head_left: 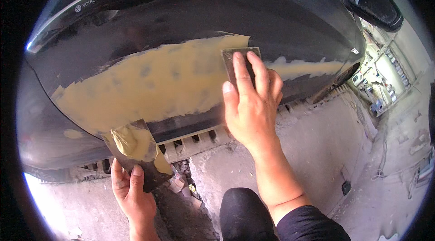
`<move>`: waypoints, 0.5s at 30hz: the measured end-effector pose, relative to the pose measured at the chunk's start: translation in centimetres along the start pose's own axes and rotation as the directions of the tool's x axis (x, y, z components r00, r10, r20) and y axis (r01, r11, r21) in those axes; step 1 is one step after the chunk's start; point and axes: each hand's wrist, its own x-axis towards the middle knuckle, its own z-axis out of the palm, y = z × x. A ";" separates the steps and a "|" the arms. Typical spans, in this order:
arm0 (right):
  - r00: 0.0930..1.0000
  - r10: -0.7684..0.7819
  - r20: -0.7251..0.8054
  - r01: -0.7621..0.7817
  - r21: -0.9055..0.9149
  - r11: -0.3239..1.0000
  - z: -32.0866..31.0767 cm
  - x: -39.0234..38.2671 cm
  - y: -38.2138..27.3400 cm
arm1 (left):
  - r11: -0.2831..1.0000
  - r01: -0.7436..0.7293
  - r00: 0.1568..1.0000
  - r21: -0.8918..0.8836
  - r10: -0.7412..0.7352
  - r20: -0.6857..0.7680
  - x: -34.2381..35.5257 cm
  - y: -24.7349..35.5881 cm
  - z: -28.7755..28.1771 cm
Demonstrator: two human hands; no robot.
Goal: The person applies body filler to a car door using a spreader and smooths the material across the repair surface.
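Note:
A dark car door (pixel 204 5) fills the far side, with a broad patch of yellowish body filler (pixel 136 77) spread across it. My right hand (pixel 253 100) grips a flat dark spreader (pixel 230 66), fingers laid along its back, its face against the right end of the patch. Lower left, my left hand (pixel 134 191) pinches a dark mixing plate (pixel 156 175) between thumb and fingers. On the plate sits a mound of yellow filler (pixel 129 143), with another smear near its right edge. The plate is close beneath the lower left of the patch.
A thinner filler streak (pixel 312 68) runs right along the panel. The side mirror (pixel 375 4) juts out at the upper right. Below the car lie a slotted ledge (pixel 208 139), rubble (pixel 186 184) and concrete floor (pixel 312 150). My dark-clad knee (pixel 244 214) is at the bottom.

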 end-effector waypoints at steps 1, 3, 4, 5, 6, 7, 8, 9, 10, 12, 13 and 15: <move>1.000 0.002 0.012 -0.002 -0.007 1.000 0.1 0.3 -0.7 | 1.000 0.003 1.000 -0.011 -0.003 0.008 0.1 0.0 0.0; 0.995 0.035 0.094 -0.037 0.011 0.999 0.6 -0.3 -2.0 | 0.999 0.007 1.000 -0.031 -0.006 0.020 0.2 -0.1 -0.2; 0.996 0.027 0.087 -0.028 0.017 0.999 0.9 -1.0 -2.2 | 1.000 0.003 1.000 -0.031 -0.003 0.018 0.3 0.0 -0.1; 0.996 0.019 0.089 -0.022 0.030 0.999 1.9 -2.1 -2.2 | 1.000 0.004 1.000 -0.022 -0.004 0.009 0.2 0.1 -0.2; 0.996 0.014 0.088 -0.017 0.034 0.999 2.9 -3.3 -2.2 | 1.000 0.005 1.000 -0.015 -0.005 0.000 0.2 0.1 -0.3; 0.996 0.015 0.085 -0.017 0.029 0.999 3.9 -4.6 -2.0 | 1.000 0.006 1.000 -0.011 -0.006 -0.004 0.2 0.0 -0.3; 0.997 0.012 0.078 -0.015 0.027 1.000 4.9 -5.7 -1.7 | 1.000 0.003 1.000 -0.007 -0.003 -0.010 0.2 0.0 -0.3; 0.998 0.003 0.067 -0.005 0.032 0.999 5.9 -6.8 -1.4 | 1.000 0.000 1.000 -0.004 0.000 -0.015 0.2 -0.1 -0.4; 0.998 -0.004 0.058 0.002 0.036 0.999 6.9 -8.0 -1.2 | 1.000 0.009 1.000 -0.016 -0.010 -0.019 0.1 -0.2 -0.6; 1.000 -0.011 0.024 0.010 0.038 0.999 9.1 -10.2 -0.7 | 0.999 0.023 1.000 -0.042 -0.024 -0.020 0.1 -0.1 -0.8; 1.000 -0.012 0.027 0.011 0.035 0.999 9.9 -11.0 -0.6 | 0.999 0.029 0.999 -0.038 -0.030 -0.021 0.1 -0.2 -0.8; 1.000 -0.017 0.025 0.016 0.024 1.000 11.1 -12.3 0.0 | 0.999 0.038 0.999 -0.038 -0.039 -0.018 0.0 -0.2 -0.6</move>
